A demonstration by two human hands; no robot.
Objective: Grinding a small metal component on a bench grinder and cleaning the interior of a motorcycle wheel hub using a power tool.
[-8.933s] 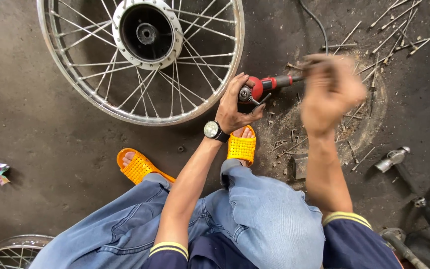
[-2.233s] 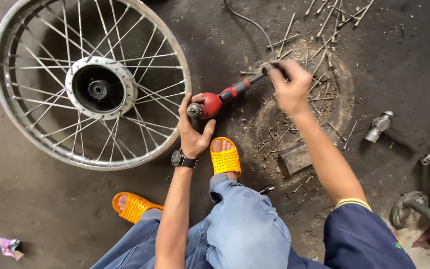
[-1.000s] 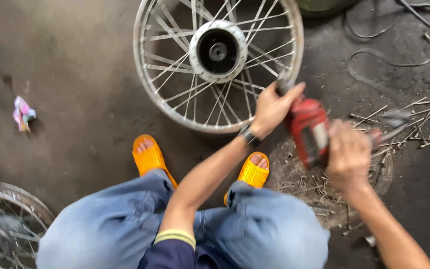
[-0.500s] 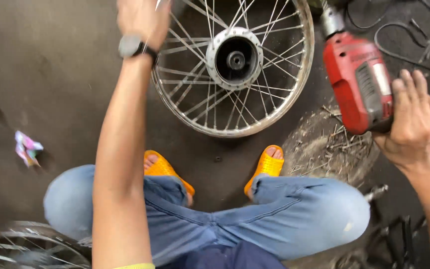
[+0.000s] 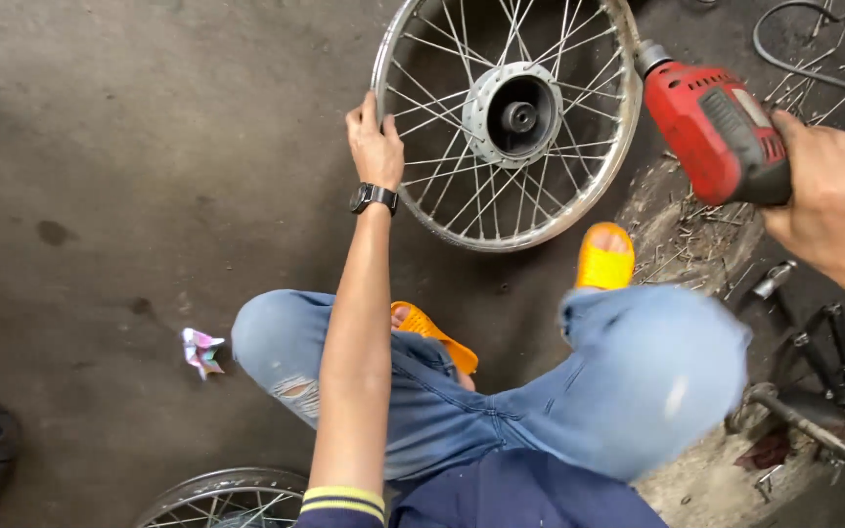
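Wheel: the silver spoked metal wheel (image 5: 507,117) with its grey centre hub (image 5: 512,112) lies flat on the dark concrete floor (image 5: 100,147), at about 12 o'clock from the crouching person.
Left hand: the left hand (image 5: 375,142), a black wristwatch (image 5: 373,197) on its wrist, is closed over the rim at the wheel's 9 o'clock edge, fingers curled on the metal.
Right hand: the right hand (image 5: 833,200) is wrapped around the rear of a red electric power drill (image 5: 711,127), held in the air at the wheel's 3 o'clock side, nose pointing towards the rim.
Handling of the wheel: it looks stiff and fairly heavy; the polished rim is probably slippery, and the thin spokes could bend or pinch fingers.
Where to hold: the rim seems the soundest grip, as the left hand has it; the hub would also bear a hold, the spokes less so.
Handling of the drill: dense and nose-heavy by the look of it, best held at the handle.
Surroundings: yellow-orange rubber sandals (image 5: 605,256) sit at the wheel's 6 o'clock; loose metal spokes (image 5: 696,244) litter the floor at 4 o'clock; a second spoked wheel (image 5: 222,494) shows at the lower edge.
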